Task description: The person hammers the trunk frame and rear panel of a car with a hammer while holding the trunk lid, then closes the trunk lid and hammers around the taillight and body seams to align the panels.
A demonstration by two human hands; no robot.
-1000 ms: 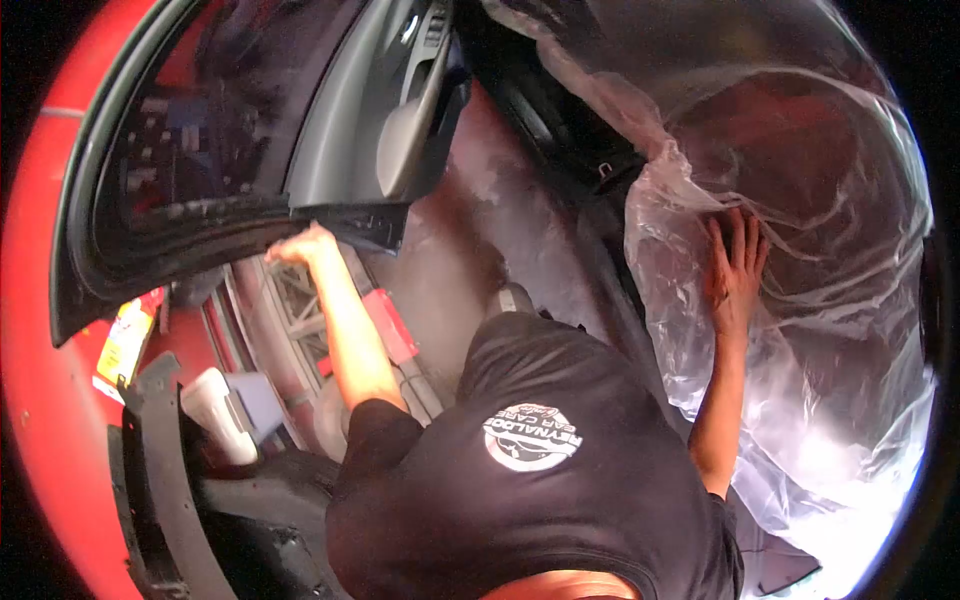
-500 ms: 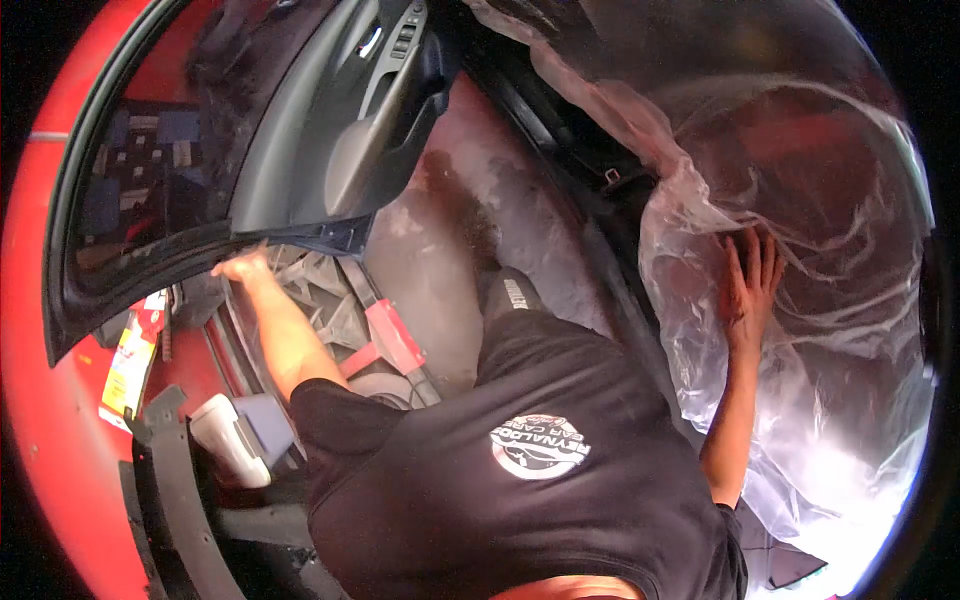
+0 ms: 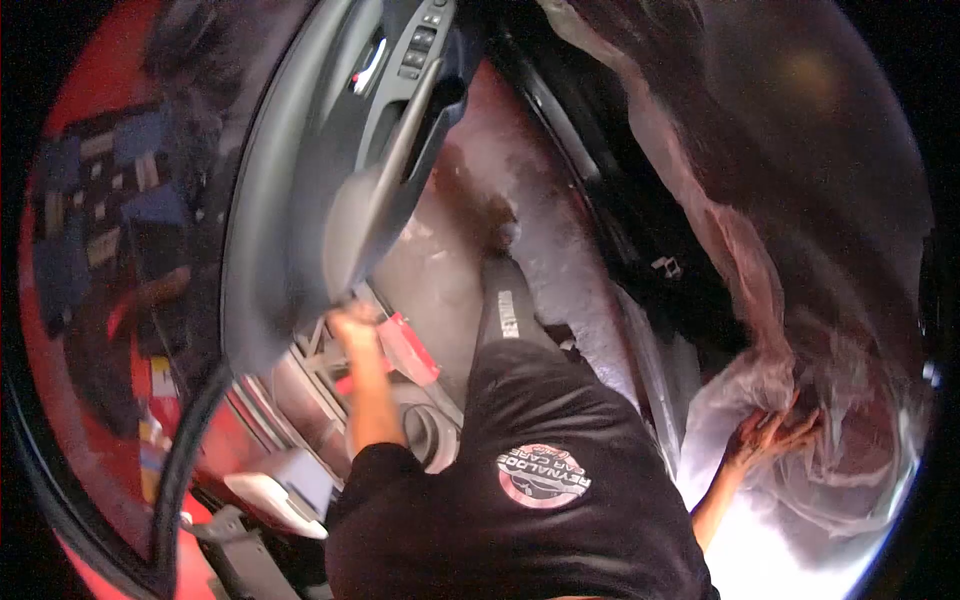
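My left hand [image 3: 355,326] is at the rear edge of the open car door [image 3: 285,220], its fingers curled against the trim and blurred by motion. Clear plastic sheeting [image 3: 845,380] hangs over the car's opening on the right. Against its gathered lower folds lies my right hand [image 3: 775,435], with the fingers stretched out and apart. The door's inner panel carries window switches [image 3: 417,52] and a chrome handle [image 3: 370,68].
Below the door are a red-and-grey metal frame [image 3: 408,350] and a white and grey box-shaped item [image 3: 285,490]. Dark trim pieces [image 3: 245,555] lie at lower left. The car's sill [image 3: 560,130] runs between door and sheeting, beside the dusty floor [image 3: 430,245].
The door has swung closer to my body, with my left hand moving right along with it. My right hand sits lower in view, and the plastic around it is more bunched.
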